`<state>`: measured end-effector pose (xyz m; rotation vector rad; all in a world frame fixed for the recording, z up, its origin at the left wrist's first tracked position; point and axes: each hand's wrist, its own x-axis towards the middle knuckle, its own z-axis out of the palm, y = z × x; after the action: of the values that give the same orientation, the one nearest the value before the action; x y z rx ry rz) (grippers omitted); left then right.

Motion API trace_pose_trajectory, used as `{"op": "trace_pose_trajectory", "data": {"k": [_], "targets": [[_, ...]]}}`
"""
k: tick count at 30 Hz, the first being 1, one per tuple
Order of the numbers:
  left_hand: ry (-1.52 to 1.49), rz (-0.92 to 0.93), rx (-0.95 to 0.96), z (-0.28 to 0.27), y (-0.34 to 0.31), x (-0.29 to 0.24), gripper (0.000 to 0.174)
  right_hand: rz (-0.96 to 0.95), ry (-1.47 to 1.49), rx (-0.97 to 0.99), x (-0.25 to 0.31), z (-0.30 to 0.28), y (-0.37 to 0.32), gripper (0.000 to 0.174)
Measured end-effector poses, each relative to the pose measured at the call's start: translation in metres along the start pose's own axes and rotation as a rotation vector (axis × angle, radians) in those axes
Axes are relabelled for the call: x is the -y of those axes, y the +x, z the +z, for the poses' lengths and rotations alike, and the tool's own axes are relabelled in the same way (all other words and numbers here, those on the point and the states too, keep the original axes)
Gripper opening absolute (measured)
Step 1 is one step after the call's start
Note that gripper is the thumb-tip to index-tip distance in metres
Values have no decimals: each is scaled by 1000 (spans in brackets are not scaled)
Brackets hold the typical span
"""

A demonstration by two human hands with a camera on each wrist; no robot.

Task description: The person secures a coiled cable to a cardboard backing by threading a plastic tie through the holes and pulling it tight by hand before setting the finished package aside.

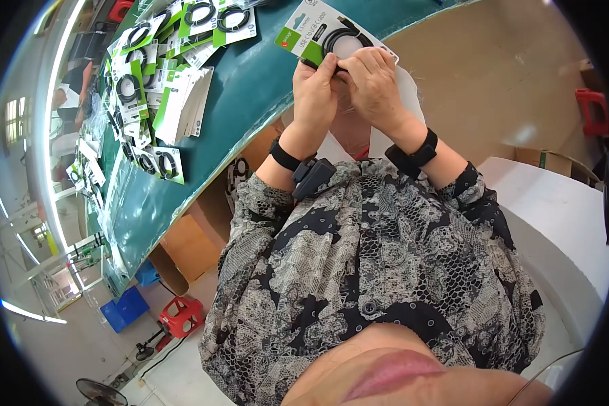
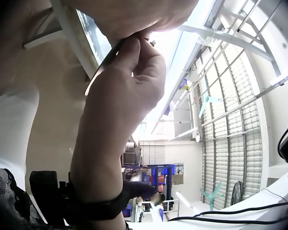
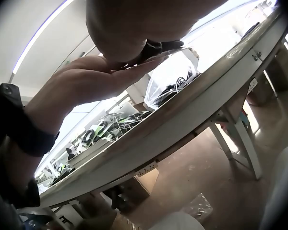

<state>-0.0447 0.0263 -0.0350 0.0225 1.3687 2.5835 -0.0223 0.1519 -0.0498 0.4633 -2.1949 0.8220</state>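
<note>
Neatly coiled black cable (image 1: 329, 39)

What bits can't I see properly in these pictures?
Head view: lower part of the cable pack, covered by the left hand and right hand.
Head view: small print on piled packs, too small.
Head view: rest of the fan, cut off by the bottom edge.
Left wrist view: the cable pack's front, blocked by hands.

A green-topped bench (image 1: 240, 81) carries an overlapping heap of carded black cables (image 1: 141, 111); a stack of white-and-green cards (image 1: 183, 101) lies among them.
</note>
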Motion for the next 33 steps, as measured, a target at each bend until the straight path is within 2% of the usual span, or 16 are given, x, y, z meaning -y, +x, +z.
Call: {"op": "trace_pose_trajectory", "data": {"k": [3, 6, 11, 15, 19, 22, 24, 27, 31, 33], "targets": [[-13, -56, 65, -8, 0, -6, 14, -20, 41, -22, -1, -1, -3, 12], [-5, -181, 214, 1, -3, -34, 20, -19, 18, -27, -1, -11, -1, 16], [146, -140, 266, -11, 0, -33, 21, -11, -19, -11, 9, -24, 3, 19], [126, -192, 223, -13, -1, -22, 19, -42, -70, 17, 4, -23, -2, 18], [-86, -167, 139, -12, -1, -2, 17, 59, -120, -7, 7, -13, -3, 17], [-261, -131, -2, -9, -8, 13, 15, 103, -109, -9, 8, -10, -4, 16], [-264, -160, -4, -11, -9, 11, 15, 131, -102, -13, 8, -8, -4, 16], [-288, -218, -30, -17, -9, 11, 16, 53, -129, 37, 6, -8, -9, 18], [-191, -228, 38, -33, -6, 15, 16, 30, -72, 127, 9, -19, -5, 24], [-217, -208, -12, -24, -12, 9, 16, 78, 9, 84, -15, -31, 9, 28]]}}
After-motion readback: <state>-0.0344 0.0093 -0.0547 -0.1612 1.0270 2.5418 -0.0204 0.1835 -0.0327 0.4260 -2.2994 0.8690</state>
